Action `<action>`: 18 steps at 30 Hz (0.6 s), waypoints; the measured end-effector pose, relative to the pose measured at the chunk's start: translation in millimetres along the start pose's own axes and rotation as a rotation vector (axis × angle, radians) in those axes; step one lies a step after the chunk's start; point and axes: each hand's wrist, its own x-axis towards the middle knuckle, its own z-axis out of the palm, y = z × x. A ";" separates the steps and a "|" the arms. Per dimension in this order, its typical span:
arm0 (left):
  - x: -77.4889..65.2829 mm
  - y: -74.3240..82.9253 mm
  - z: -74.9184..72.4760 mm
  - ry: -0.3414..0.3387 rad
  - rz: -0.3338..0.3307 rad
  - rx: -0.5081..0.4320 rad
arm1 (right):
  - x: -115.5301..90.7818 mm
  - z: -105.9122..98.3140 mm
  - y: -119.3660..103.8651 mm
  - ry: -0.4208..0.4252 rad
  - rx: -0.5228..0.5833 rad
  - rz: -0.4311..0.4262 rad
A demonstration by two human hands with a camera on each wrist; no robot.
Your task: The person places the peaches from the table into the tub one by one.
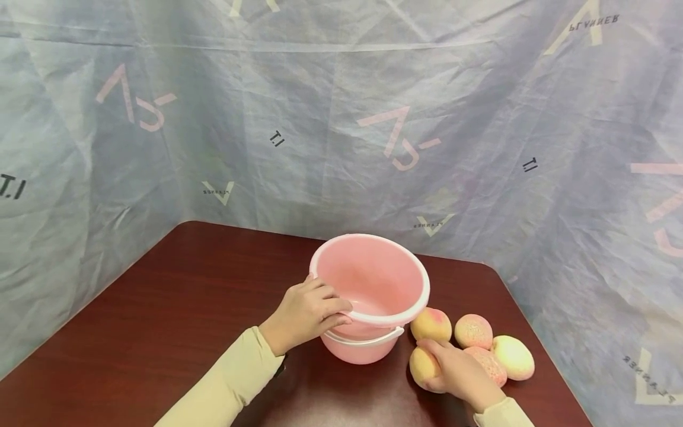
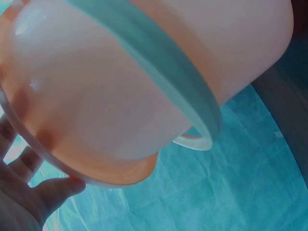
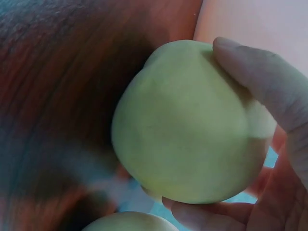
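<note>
A pink bucket [image 1: 368,350] with a white rim and a white handle [image 1: 368,342] stands on the table, its mouth leaning towards me. My left hand [image 1: 309,311] grips the near left part of its rim; the thumb shows at the rim in the left wrist view. To the right of the bucket, my right hand [image 1: 461,373] holds a yellowish peach [image 3: 187,120] between thumb and fingers. Close to that hand lie several more peaches, among them a pink-blushed one [image 1: 431,325] beside the bucket and a pale yellow one [image 1: 513,357] farthest right.
The dark red-brown table [image 1: 160,332] has rounded far corners. Grey printed cloth [image 1: 299,118] hangs behind it and along both sides. A speckled pink peach [image 1: 474,331] sits behind another peach [image 1: 488,365] that my right hand partly covers.
</note>
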 end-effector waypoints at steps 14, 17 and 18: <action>-6.3 6.0 4.2 0.029 -0.047 -0.084 | -0.5 5.4 0.7 0.024 -0.027 -0.007; -6.8 6.0 4.7 0.034 -0.045 -0.077 | -1.1 5.7 0.0 0.018 -0.015 0.003; -7.1 6.1 4.9 0.034 -0.044 -0.076 | -1.1 5.9 0.0 0.013 -0.007 0.007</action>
